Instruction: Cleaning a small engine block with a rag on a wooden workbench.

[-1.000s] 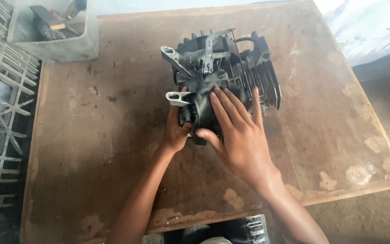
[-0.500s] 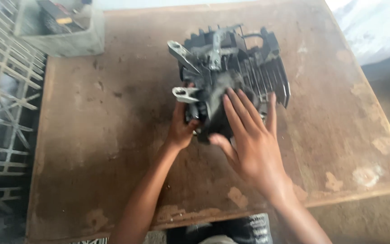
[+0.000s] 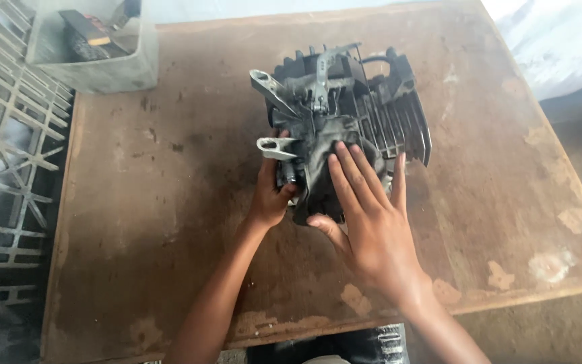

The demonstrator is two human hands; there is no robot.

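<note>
Seen from above on a worn wooden tabletop (image 3: 170, 202): a dark, greasy engine block (image 3: 345, 114) with cooling fins, set toward the far middle. Left hand (image 3: 272, 195) curled around the block's near left side just under a silver bracket (image 3: 276, 148), fingers closed on the metal. Right hand (image 3: 368, 216) laid flat on the block's near face, fingers spread and pointing away, forearm angled in from lower right; grey tray (image 3: 102, 67) at the far left corner.
</note>
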